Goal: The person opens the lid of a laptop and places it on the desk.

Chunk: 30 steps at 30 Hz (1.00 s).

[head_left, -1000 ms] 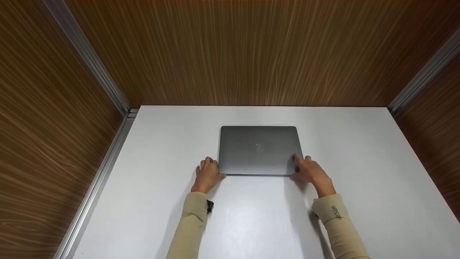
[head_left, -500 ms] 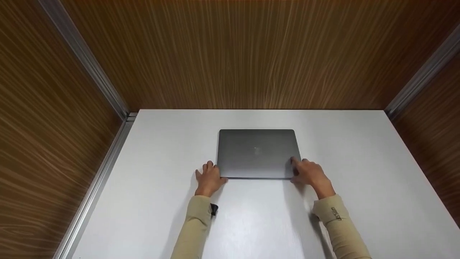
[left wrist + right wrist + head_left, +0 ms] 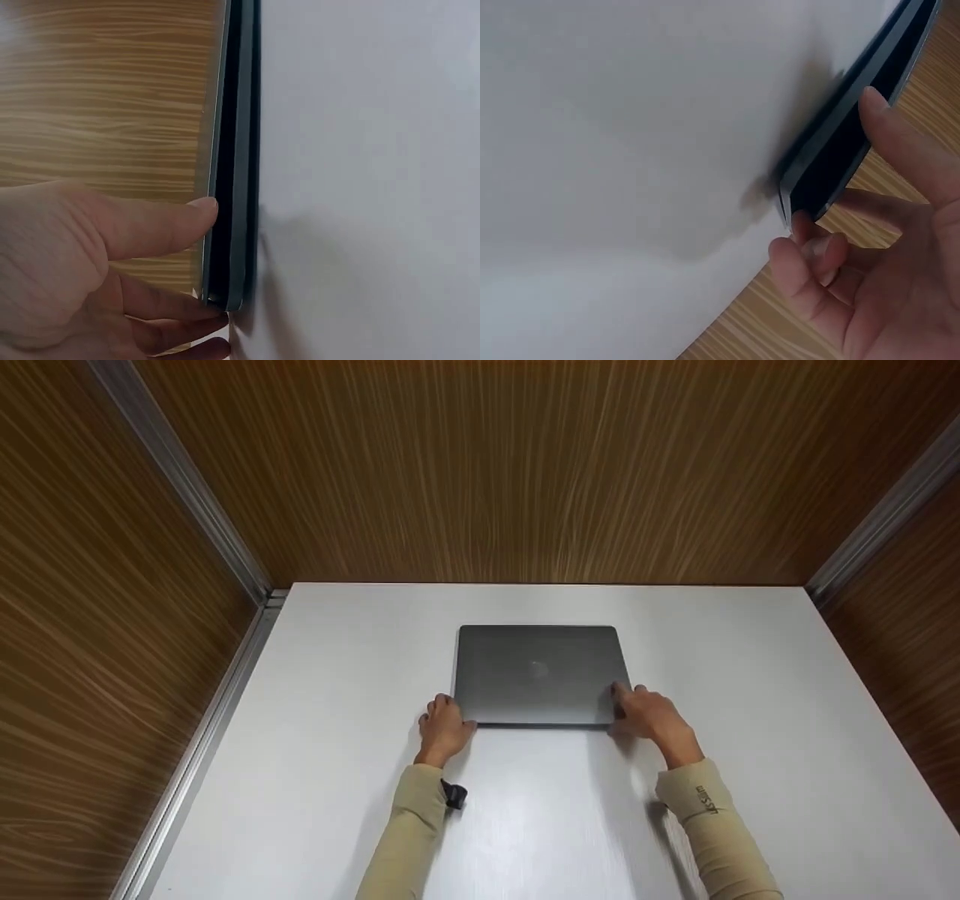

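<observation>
A grey laptop [image 3: 540, 671] with a faint logo lies on the white table, its lid raised by a narrow gap at the front edge. Both wrist views show the dark gap between the lid [image 3: 216, 150] and the base [image 3: 241, 150]. My left hand [image 3: 444, 729] holds the front left corner, thumb at the lid's edge and fingers along the side. At the front right corner my right hand [image 3: 651, 718] pinches the lid, its thumb [image 3: 877, 105] at the front edge and the index finger on top.
The white table [image 3: 345, 675] extends around the laptop. Wood-grain panels [image 3: 480, 472] stand behind it and at both sides, with metal rails [image 3: 202, 510] at the corners. A small black device [image 3: 454, 795] sits at the left wrist.
My left hand has shifted slightly right, with its fingers drawn closer together at the corner. The dark gap under the lid's front edge shows more clearly. My right hand keeps its place.
</observation>
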{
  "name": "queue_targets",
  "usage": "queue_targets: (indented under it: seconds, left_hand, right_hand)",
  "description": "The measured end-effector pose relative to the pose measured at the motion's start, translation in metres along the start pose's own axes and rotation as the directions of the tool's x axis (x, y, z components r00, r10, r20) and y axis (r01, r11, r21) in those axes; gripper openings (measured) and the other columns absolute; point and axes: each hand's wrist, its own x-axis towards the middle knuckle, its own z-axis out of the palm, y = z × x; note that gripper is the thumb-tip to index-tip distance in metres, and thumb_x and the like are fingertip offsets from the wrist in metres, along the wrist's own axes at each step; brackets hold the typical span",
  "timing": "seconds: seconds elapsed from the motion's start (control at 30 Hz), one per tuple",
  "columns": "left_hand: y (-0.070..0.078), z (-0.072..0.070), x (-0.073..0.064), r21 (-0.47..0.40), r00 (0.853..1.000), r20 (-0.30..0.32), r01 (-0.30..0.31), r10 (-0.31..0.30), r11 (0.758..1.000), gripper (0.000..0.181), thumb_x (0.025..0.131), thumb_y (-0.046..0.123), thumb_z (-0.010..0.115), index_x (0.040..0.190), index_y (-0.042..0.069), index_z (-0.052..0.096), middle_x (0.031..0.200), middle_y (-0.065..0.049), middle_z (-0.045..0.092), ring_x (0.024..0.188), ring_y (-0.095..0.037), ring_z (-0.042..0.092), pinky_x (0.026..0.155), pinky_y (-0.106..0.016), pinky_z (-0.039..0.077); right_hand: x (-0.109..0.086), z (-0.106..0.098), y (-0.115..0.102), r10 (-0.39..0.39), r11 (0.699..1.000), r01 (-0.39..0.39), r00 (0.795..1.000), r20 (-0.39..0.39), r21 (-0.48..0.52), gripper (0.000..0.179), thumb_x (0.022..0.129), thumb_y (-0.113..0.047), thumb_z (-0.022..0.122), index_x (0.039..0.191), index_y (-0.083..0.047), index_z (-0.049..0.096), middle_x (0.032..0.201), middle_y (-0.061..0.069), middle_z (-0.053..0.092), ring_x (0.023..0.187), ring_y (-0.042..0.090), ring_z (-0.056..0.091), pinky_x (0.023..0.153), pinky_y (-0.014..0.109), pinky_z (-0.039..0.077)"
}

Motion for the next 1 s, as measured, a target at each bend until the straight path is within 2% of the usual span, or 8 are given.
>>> queue_targets:
  seconds: [0.13,0.3,0.4,0.53,0.63,0.7,0.87,1.0]
  left_hand:
    - [0.001,-0.001,0.0,-0.023,0.999,-0.039,-0.011,0.01,1.0,0.045,0.091,0.013,0.076,0.121,-0.017,0.06,0.127,-0.028,0.055,0.118,-0.044,0.053,0.102,-0.059,0.04]
    - [0.0,-0.003,-0.001,-0.055,0.999,-0.046,-0.017,0.014,0.998,0.049,0.09,0.013,0.077,0.122,-0.018,0.058,0.127,-0.029,0.055,0.119,-0.045,0.053,0.104,-0.058,0.039]
    - [0.0,-0.003,-0.001,-0.094,0.998,-0.05,-0.027,0.022,0.995,0.051,0.09,0.012,0.076,0.124,-0.02,0.056,0.128,-0.03,0.054,0.12,-0.046,0.052,0.104,-0.059,0.037]
    - [-0.004,-0.004,-0.002,-0.143,0.997,-0.063,-0.046,0.037,0.989,0.054,0.092,0.013,0.075,0.128,-0.02,0.053,0.131,-0.03,0.053,0.124,-0.047,0.049,0.105,-0.06,0.037]
    - [-0.011,-0.003,-0.006,-0.144,0.995,-0.074,-0.076,0.065,0.987,0.054,0.094,0.015,0.073,0.13,-0.019,0.052,0.132,-0.028,0.053,0.125,-0.046,0.049,0.103,-0.062,0.037]
    - [-0.015,-0.003,-0.012,-0.117,0.993,-0.072,-0.101,0.093,0.988,0.055,0.094,0.016,0.073,0.131,-0.019,0.052,0.133,-0.028,0.053,0.127,-0.046,0.048,0.102,-0.063,0.037]
    - [-0.017,-0.003,-0.027,0.023,0.993,0.012,-0.119,0.119,0.993,0.067,0.096,0.025,0.072,0.136,-0.022,0.046,0.142,-0.031,0.046,0.139,-0.047,0.036,0.11,-0.062,0.029]
    - [-0.012,-0.004,-0.036,0.108,0.983,0.141,-0.131,0.115,0.986,0.076,0.098,0.033,0.068,0.143,-0.02,0.039,0.154,-0.035,0.032,0.149,-0.048,0.017,0.117,-0.062,0.015]
  right_hand:
    - [0.001,-0.001,0.001,0.014,1.0,-0.014,1.0,0.004,-0.007,0.078,0.084,-0.024,0.084,0.14,0.011,0.042,0.1,0.032,0.056,0.089,0.048,0.061,0.079,0.058,0.052]
    - [-0.003,0.008,0.005,-0.076,0.988,0.057,0.989,-0.125,-0.143,0.079,0.082,-0.035,0.085,0.139,0.008,0.052,0.096,0.033,0.059,0.077,0.047,0.062,0.064,0.056,0.053]
    - [-0.007,0.014,0.008,-0.164,0.966,0.109,0.959,-0.232,-0.233,0.07,0.083,-0.035,0.084,0.133,0.007,0.058,0.091,0.033,0.059,0.068,0.045,0.062,0.054,0.054,0.052]
    - [-0.011,0.022,0.01,-0.27,0.934,0.153,0.894,-0.357,-0.323,0.057,0.087,-0.03,0.08,0.127,0.006,0.063,0.087,0.03,0.058,0.063,0.042,0.061,0.046,0.051,0.05]
    - [-0.011,0.028,0.011,-0.329,0.915,0.178,0.85,-0.412,-0.363,0.053,0.088,-0.028,0.079,0.124,0.008,0.064,0.085,0.029,0.057,0.062,0.042,0.061,0.043,0.05,0.049]
    - [-0.011,0.032,0.012,-0.348,0.907,0.184,0.835,-0.426,-0.38,0.051,0.088,-0.027,0.078,0.123,0.008,0.064,0.084,0.028,0.056,0.063,0.042,0.06,0.043,0.049,0.048]
    - [-0.011,0.038,0.015,-0.359,0.897,0.177,0.825,-0.436,-0.404,0.05,0.088,-0.024,0.078,0.123,0.01,0.064,0.085,0.03,0.057,0.063,0.041,0.06,0.042,0.048,0.048]
    - [-0.011,0.039,0.017,-0.38,0.895,0.187,0.796,-0.472,-0.405,0.048,0.086,-0.017,0.08,0.122,0.012,0.064,0.085,0.032,0.057,0.06,0.041,0.06,0.041,0.048,0.049]
